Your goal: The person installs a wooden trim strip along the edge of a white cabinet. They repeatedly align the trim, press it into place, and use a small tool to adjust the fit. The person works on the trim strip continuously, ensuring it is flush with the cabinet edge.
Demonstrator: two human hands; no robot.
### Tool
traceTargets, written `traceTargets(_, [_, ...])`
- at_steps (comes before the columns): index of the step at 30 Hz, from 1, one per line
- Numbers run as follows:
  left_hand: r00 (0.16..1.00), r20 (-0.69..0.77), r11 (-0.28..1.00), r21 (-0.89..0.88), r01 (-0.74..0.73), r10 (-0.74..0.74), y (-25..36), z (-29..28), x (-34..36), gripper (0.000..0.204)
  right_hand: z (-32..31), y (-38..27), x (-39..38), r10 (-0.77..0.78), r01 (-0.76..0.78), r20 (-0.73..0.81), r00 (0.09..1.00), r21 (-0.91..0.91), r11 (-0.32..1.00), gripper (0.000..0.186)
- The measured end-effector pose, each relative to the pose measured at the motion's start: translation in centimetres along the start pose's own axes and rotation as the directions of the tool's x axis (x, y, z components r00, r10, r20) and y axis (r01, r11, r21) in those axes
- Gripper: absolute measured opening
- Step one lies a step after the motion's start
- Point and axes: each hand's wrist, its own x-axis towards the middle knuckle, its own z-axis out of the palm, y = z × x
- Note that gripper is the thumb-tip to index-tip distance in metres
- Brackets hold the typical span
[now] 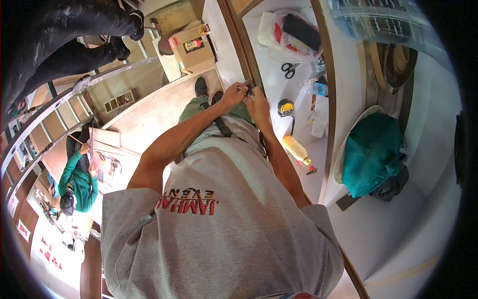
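Observation:
My left hand and my right hand are close together in front of my waist, beside the brown wooden edge of a white shelf unit. The fingers of both are bent and pressed together. Between their fingertips is a small dark piece, right against the wooden edge. Its kind is too small to tell, and the fingers partly cover it. Just right of my right hand, a yellow and black tape measure lies on the white shelf surface.
On the shelf are black scissors, a yellowish bottle and a plastic bag with a dark case. A teal cloth bag hangs at right. A cardboard box stands ahead. Left, beyond a metal rail, is a person in green.

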Motion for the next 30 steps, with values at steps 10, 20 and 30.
traceTargets(10, [0.994, -0.069, 0.993, 0.078, -0.083, 0.089, -1.5, 1.0, 0.7, 0.054, 2.0, -0.1, 0.6, -0.019, 0.018, -0.024, 1.0, -0.041, 0.999, 0.021])
traceTargets(20, [0.993, -0.081, 0.984, 0.159, -0.077, 0.09, -0.3, 0.9, 0.0, 0.052, 2.7, -0.5, 1.0, -0.03, 0.029, -0.054, 0.998, -0.015, 0.999, 0.019])
traceTargets(30, [0.982, -0.117, 0.938, 0.332, -0.102, 0.148, 0.4, 0.7, -0.3, 0.052, 2.7, -0.7, 1.0, -0.036, 0.039, -0.051, 0.998, 0.061, 0.997, 0.017])
